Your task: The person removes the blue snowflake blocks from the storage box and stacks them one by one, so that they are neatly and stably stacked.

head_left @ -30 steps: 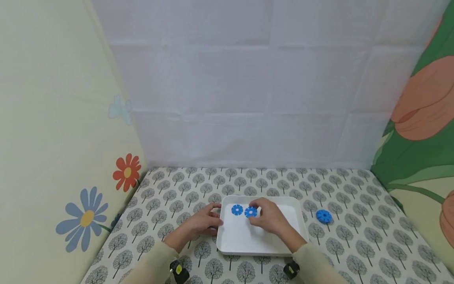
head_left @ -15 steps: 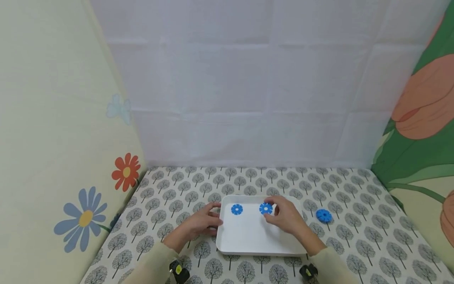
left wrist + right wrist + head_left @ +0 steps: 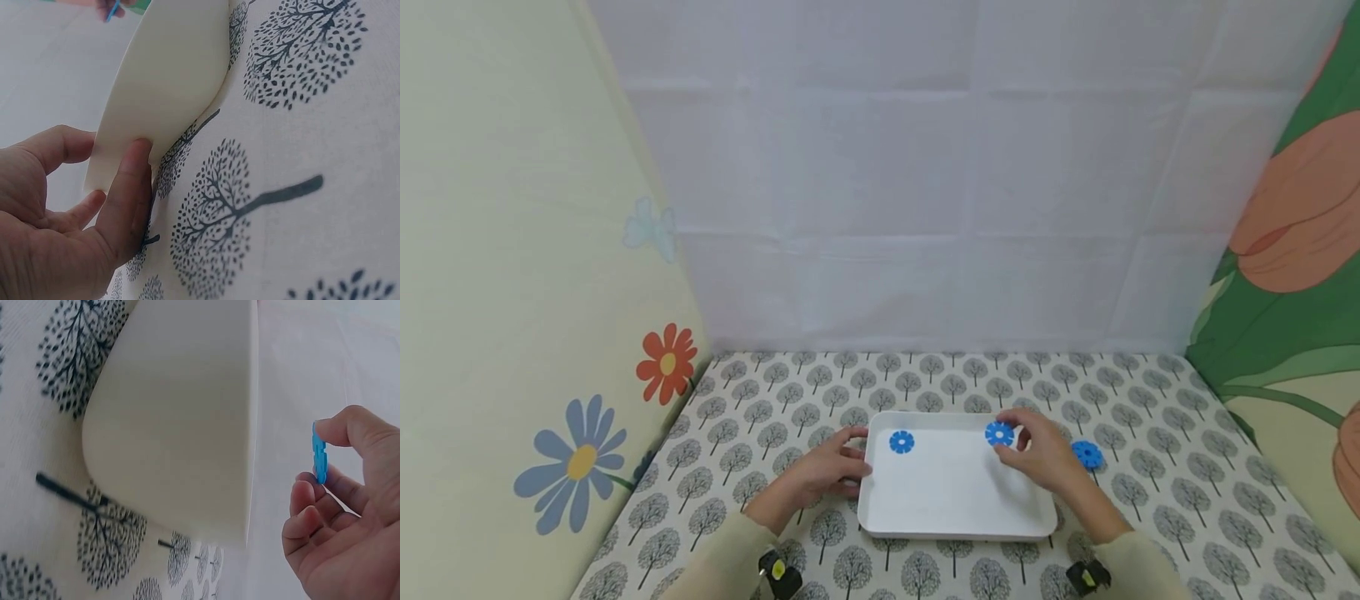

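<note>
In the head view my right hand [image 3: 1037, 450] pinches a blue notched plastic disc [image 3: 992, 434] between thumb and index finger, above the tray's far right part. The right wrist view shows this disc edge-on, beyond the tray wall. A matching blue disc [image 3: 894, 442] lies near the far left corner inside the white rectangular tray [image 3: 940, 504]. At the tray's left side, my left hand [image 3: 831, 468] grips the wall; the left wrist view has fingers [image 3: 129, 187] against its outer face and others at the rim.
Right of the tray, another blue notched piece [image 3: 1084, 460], thicker and perhaps stacked, lies on the tree-print tablecloth [image 3: 1150, 517]. A white cloth backdrop [image 3: 910, 208] hangs behind the table. Flower-printed panels [image 3: 512, 292] flank both sides.
My right hand has carried the pinched disc rightward across the tray, away from the other disc. The left hand, tray and remaining disc stay in place.
</note>
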Motion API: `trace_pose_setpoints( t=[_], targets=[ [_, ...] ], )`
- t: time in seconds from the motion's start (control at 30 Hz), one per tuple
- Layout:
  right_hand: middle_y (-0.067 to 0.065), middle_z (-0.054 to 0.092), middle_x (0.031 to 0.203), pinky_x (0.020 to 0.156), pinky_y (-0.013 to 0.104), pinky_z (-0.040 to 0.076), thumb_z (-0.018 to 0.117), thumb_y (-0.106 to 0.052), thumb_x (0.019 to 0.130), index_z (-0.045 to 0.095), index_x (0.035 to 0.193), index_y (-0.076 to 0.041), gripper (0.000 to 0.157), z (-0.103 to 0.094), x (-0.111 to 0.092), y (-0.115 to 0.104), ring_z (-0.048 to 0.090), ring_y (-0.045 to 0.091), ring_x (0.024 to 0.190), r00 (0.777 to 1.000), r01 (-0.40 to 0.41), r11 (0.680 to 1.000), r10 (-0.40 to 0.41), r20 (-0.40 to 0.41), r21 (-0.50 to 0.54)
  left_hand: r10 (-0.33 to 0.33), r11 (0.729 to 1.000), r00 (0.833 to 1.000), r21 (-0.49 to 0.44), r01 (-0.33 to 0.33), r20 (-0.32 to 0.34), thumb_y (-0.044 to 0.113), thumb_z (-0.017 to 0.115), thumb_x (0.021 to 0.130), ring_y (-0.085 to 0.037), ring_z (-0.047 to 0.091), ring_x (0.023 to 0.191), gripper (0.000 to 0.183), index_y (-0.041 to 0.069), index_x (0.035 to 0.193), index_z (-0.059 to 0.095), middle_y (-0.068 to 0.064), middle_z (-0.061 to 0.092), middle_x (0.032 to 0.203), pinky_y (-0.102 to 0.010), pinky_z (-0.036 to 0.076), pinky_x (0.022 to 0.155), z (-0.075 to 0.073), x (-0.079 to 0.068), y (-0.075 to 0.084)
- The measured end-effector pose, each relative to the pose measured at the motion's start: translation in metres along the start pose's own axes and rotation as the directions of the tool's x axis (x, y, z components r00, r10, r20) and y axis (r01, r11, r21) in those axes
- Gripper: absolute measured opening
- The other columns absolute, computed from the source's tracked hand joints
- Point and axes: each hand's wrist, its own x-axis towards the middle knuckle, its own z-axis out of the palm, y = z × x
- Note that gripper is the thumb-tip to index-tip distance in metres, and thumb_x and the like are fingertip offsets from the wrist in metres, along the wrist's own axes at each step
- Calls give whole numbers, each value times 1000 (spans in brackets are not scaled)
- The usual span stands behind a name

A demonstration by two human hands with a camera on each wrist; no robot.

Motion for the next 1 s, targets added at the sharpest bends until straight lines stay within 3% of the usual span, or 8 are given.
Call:
trace_pose_setpoints(
  t=[0.57,0.8,1.0],
  targets=[
    [12,64,114,54,25,46,76,-16,85,60,133,-3,52,-29,-12,29,53,17,78,992,-117,993,116,-41,-28,-5,1000,1000,-1,5,-27,3,72,88,-29,67,96,76,8,154,35,-23,56,126,-42,61,77,2,-1,0],
    [15,63,120,63,27,48,75,-20,87,57,136,-2,55,-44,-16,45,55,19,86,990,-133,989,129,-59,-64,2,1000,1000,-12,-2,-25,2,72,88,-30,67,96,76,8,154,35,-23,56,125,-43,61,78,2,-1,-2],
    [20,61,122,59,26,46,74,-21,90,56,137,1,55,-55,-19,61,54,20,85,986,-150,986,145,-78,-67,8,1000,1000,-11,-8,-24,2,72,88,-30,67,97,75,7,153,36,-23,56,125,-44,61,78,1,0,-2]
  ],
)
